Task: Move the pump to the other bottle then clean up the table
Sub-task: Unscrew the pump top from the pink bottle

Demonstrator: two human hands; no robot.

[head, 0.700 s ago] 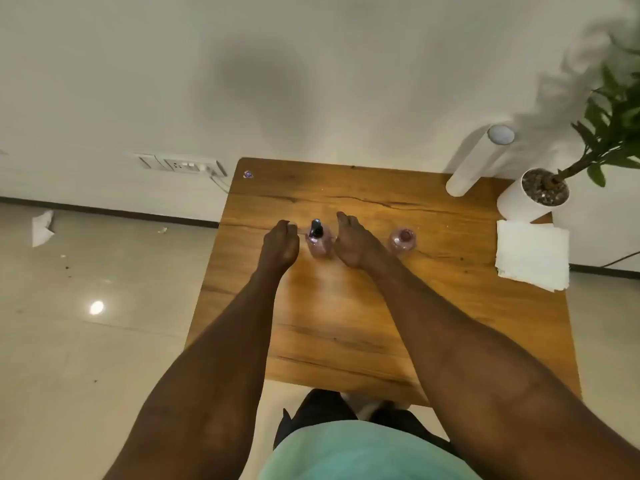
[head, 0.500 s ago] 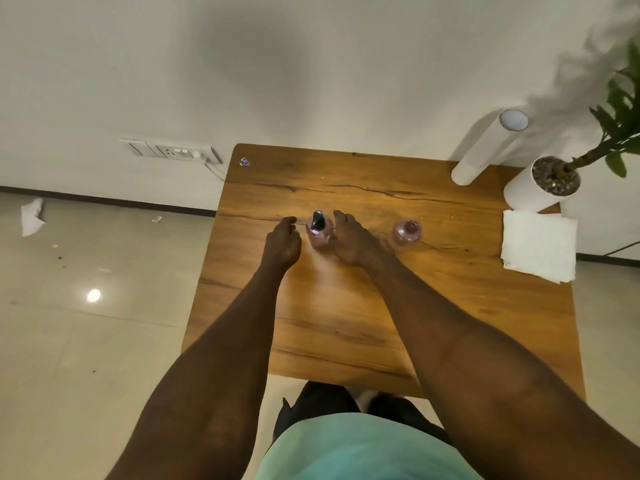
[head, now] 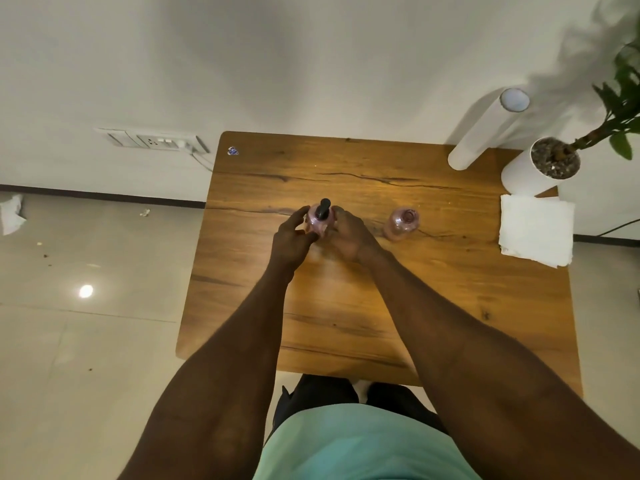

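A pink bottle (head: 319, 219) with a black pump (head: 324, 207) on top stands upright near the middle of the wooden table (head: 346, 299). My left hand (head: 292, 237) cups its left side, fingers curled against it. My right hand (head: 348, 235) presses on its right side, the fingers partly hidden behind the bottle. A second pink bottle (head: 401, 223), open-topped with no pump, stands apart to the right.
A folded white cloth (head: 535, 228) lies at the table's right edge. Behind it stand a white plant pot (head: 526, 174) and a tall white cylinder (head: 485, 133). A wall socket (head: 156, 140) and its cable sit left of the table.
Both hands have closed in from either side and now touch the pump bottle. The camera view has shifted slightly.
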